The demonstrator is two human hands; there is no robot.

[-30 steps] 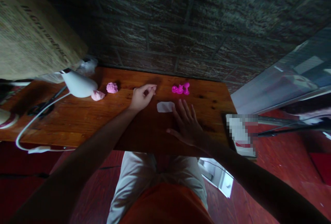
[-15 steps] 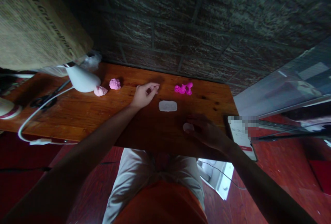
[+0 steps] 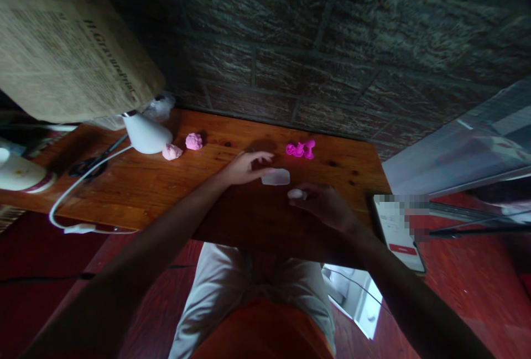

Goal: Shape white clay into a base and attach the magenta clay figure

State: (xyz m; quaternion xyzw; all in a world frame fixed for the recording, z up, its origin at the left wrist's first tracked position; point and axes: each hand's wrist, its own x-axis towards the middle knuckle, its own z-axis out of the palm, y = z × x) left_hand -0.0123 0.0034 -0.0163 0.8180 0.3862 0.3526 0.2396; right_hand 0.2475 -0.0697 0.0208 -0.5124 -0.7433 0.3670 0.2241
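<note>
My left hand (image 3: 249, 168) is over the middle of the wooden table, its fingers apart. Its thumb reaches the left edge of a flat, whitish slab with rounded corners (image 3: 276, 177); whether it presses on it I cannot tell. Between the fingers of my right hand (image 3: 326, 203) is a small whitish round piece (image 3: 296, 194), just right of and nearer me than the slab. What it is made of does not show. Bright pink moulded shapes (image 3: 301, 149), possibly cutters, lie behind the slab.
Two pale pink lumps (image 3: 193, 141) (image 3: 171, 151) lie by the white lamp base (image 3: 148, 133) at left. Scissors (image 3: 89, 166), a white cord (image 3: 62, 196) and a white cup-like container (image 3: 22, 173) are farther left. A phone or tablet (image 3: 398, 232) lies at the right edge. A stone-patterned wall (image 3: 290, 60) rises behind.
My left hand has opened its fingers and moved right, bringing its thumb to the slab. My right hand has turned the round piece, which now looks tilted. The whole view has shifted slightly.
</note>
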